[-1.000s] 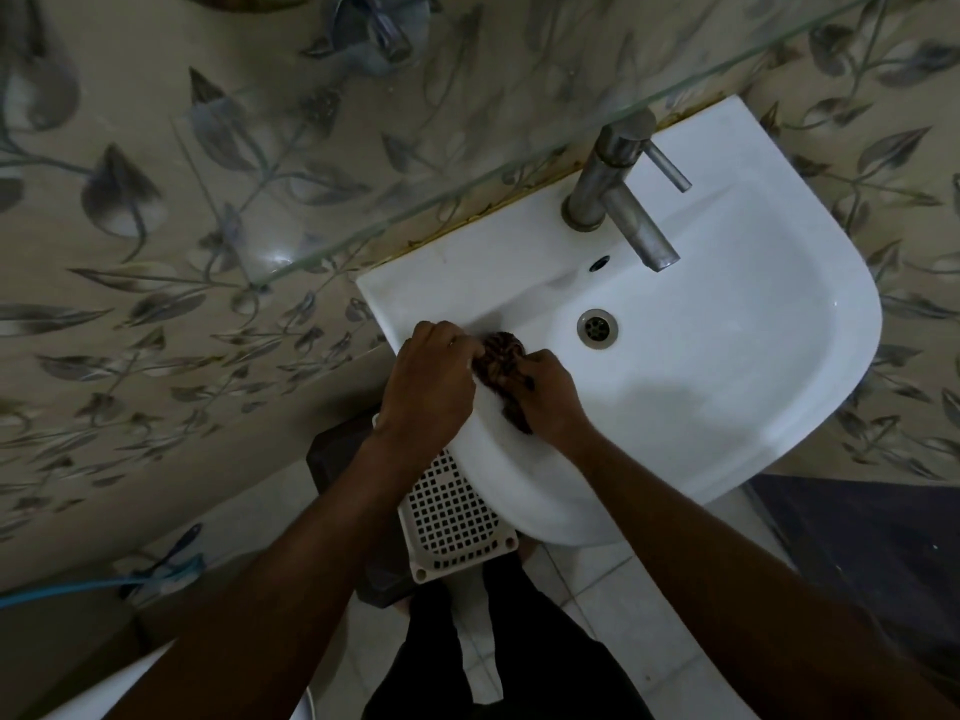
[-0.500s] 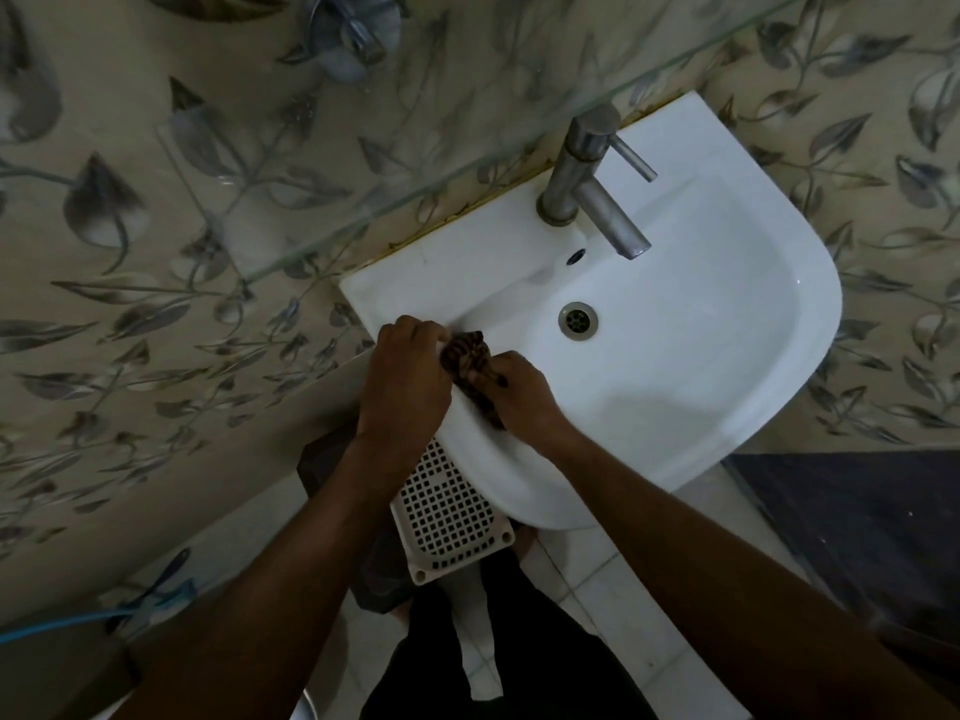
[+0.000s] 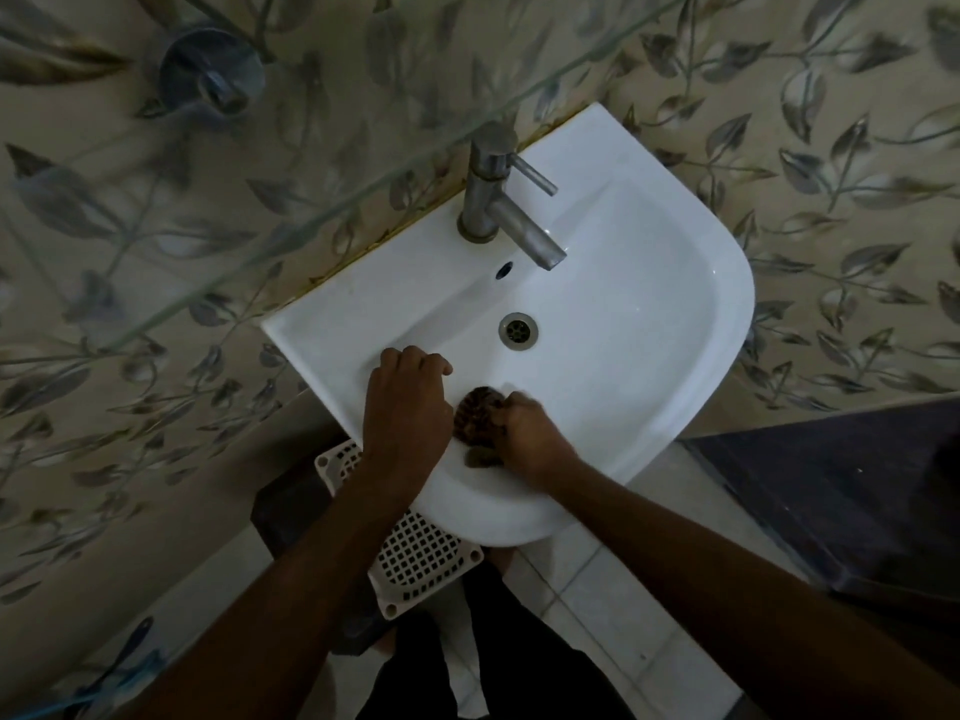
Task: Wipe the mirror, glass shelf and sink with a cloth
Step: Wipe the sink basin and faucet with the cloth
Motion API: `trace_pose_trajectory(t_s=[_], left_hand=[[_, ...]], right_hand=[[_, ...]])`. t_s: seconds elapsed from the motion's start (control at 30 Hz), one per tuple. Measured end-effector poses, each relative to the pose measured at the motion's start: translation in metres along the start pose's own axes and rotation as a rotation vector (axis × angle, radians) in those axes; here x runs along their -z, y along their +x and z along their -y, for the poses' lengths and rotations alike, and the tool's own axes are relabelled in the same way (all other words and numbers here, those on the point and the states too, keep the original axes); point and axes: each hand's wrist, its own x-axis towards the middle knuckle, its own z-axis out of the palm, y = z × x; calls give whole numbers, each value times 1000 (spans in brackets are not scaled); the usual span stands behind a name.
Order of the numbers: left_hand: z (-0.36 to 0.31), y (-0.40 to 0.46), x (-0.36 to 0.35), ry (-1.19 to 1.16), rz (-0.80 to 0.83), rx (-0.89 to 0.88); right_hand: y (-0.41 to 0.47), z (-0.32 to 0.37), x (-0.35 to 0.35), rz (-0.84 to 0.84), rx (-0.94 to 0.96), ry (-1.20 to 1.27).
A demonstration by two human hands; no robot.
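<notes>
A white wall-mounted sink (image 3: 649, 324) fills the middle of the view, with a steel tap (image 3: 501, 200) at its back and a drain (image 3: 518, 328) in the bowl. My right hand (image 3: 527, 439) grips a bunched dark brown cloth (image 3: 475, 413) and presses it on the sink's near left rim. My left hand (image 3: 402, 407) rests with curled fingers over the rim just left of the cloth. A clear glass shelf (image 3: 291, 241) runs across above the sink's back edge. No mirror is in view.
A white perforated plastic basket (image 3: 415, 553) stands on the floor under the sink's front. A chrome shelf bracket (image 3: 210, 75) sits on the leaf-patterned wall tiles. A dark surface (image 3: 831, 485) lies at the right. Pale floor tiles show below.
The view has shifted slightly. My right hand with the cloth has slid a little toward the near rim, apart from my left hand, which stays on the rim.
</notes>
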Motion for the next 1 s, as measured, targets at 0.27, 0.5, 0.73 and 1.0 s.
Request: trace_pose_trajectory(t_s=[0.27,0.5,0.73,1.0], left_hand=[[-10,4,-18,-31,74,-15],[-19,10,-32,-59,109,-15],[-46,23,-52,-135,161,-45],[-74,35,-66,-208,184,-59]], right_hand=[[34,-53,29,-33,-223,-153],[21,-56,-10,50,153,-198],[21,-95,84,-26,-195,-338],[-12,-87,94,185,-32,-383]])
